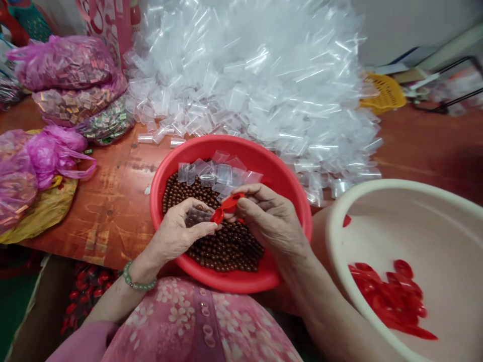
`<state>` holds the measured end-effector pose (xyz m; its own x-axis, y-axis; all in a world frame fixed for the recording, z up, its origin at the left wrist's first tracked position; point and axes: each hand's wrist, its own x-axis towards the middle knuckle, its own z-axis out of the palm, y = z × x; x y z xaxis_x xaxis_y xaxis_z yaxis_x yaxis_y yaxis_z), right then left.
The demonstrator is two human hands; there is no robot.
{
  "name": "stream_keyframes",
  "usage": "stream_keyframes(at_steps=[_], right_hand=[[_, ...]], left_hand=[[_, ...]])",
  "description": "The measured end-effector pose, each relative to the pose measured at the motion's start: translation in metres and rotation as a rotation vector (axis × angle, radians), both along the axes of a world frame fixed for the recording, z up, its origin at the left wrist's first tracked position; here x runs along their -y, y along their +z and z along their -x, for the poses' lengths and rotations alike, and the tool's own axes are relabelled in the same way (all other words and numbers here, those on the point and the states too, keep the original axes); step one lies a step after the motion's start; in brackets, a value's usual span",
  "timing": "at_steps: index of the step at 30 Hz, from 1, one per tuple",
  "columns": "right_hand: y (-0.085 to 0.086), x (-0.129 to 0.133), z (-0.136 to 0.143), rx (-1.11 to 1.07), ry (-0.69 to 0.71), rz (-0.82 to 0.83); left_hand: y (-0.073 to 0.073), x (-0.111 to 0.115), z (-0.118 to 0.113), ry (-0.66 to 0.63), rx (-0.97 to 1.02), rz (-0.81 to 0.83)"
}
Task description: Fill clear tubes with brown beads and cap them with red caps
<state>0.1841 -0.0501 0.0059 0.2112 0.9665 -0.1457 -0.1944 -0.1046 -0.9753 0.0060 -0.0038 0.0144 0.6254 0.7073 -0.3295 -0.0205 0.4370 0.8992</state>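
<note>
Over a red basin [231,285], my left hand [177,229] is closed round a clear plastic container [196,216] with dark contents. At its right end sits a red cap [218,216]. My right hand [269,218] pinches a red lid piece [232,202] that touches this cap. Below both hands, brown round beads [226,251] cover the basin's bottom. Clear empty sleeves [224,173] lie on the beads at the far side of the basin.
A large heap of clear sleeves [256,85] covers the table's back. At the right stands a cream tub [377,193] holding red pieces [396,296]. Pink bags [71,60] of small items sit at the left. A yellow basket [385,93] lies at the back right.
</note>
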Motion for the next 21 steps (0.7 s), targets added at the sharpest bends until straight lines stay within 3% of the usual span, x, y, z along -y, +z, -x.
stream_keyframes(at_steps=[6,11,15,21], right_hand=[[0.022,0.012,-0.015,0.442,0.099,-0.091],[0.040,0.014,-0.024,0.897,0.401,-0.247],[0.040,0.011,-0.017,0.977,0.577,-0.332],[0.033,0.010,-0.007,0.946,0.562,-0.414]], left_hand=[[0.004,-0.002,-0.003,0.070,-0.054,-0.062],[0.004,-0.003,-0.004,0.051,-0.084,-0.078],[0.003,-0.004,-0.005,0.023,-0.087,-0.069],[-0.003,-0.006,-0.003,0.042,-0.015,-0.038]])
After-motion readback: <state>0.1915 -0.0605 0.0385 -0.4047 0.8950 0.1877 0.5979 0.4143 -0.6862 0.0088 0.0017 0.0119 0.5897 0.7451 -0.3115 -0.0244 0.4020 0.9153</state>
